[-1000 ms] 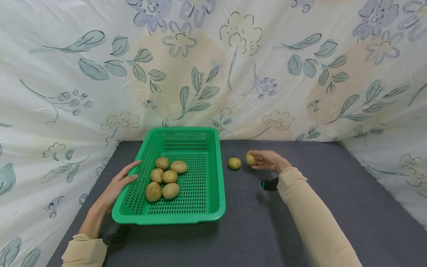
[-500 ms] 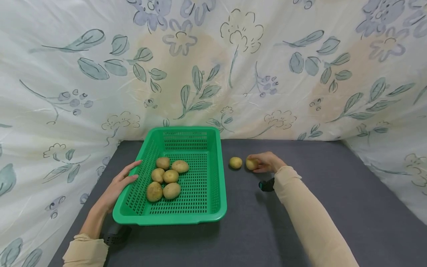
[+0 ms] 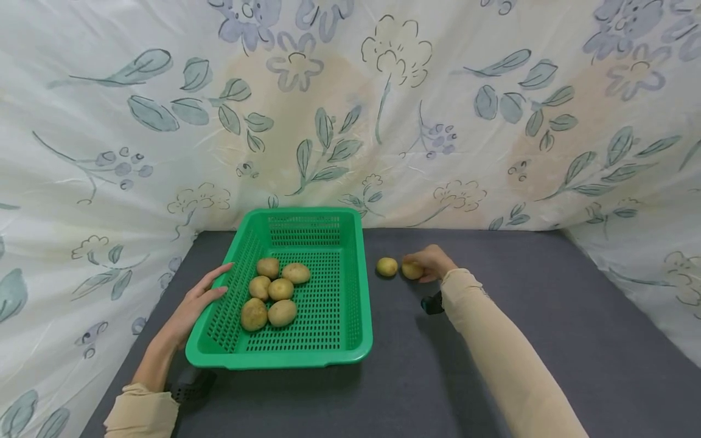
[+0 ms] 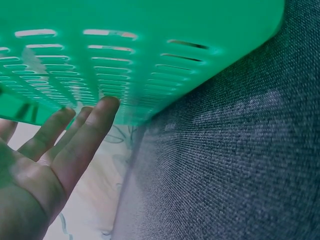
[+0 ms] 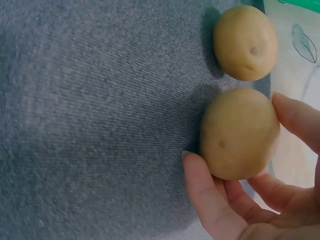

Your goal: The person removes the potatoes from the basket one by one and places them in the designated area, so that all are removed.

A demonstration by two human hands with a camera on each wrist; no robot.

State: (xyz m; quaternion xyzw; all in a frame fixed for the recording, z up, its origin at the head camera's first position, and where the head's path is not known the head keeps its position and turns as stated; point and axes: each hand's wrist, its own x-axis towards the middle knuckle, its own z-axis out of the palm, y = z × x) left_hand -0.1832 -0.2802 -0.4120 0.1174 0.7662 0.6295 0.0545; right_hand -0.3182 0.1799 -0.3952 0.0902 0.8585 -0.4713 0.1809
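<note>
My right hand (image 3: 432, 261) holds a small yellow potato (image 5: 240, 134) between thumb and fingers, low at the dark table. Just left of it lies another potato (image 3: 386, 266), with a narrow gap between the two in the head view. My left hand (image 3: 188, 310) rests along the left rim of a green plastic basket (image 3: 362, 298). In the left wrist view, its extended fingers (image 4: 82, 142) lie by the basket's slotted outer wall. Several potatoes (image 3: 281, 289) sit grouped in the left half of the basket.
Dark grey cloth (image 3: 526, 292) covers the table under the basket and potatoes. A pale floral curtain (image 3: 383, 121) hangs behind the table and along both sides. Dark wrist devices (image 3: 432, 303) are worn under the sleeves.
My right hand has moved slightly left and its potato has come down beside the loose one. The left hand and basket stay nearly where they were.
</note>
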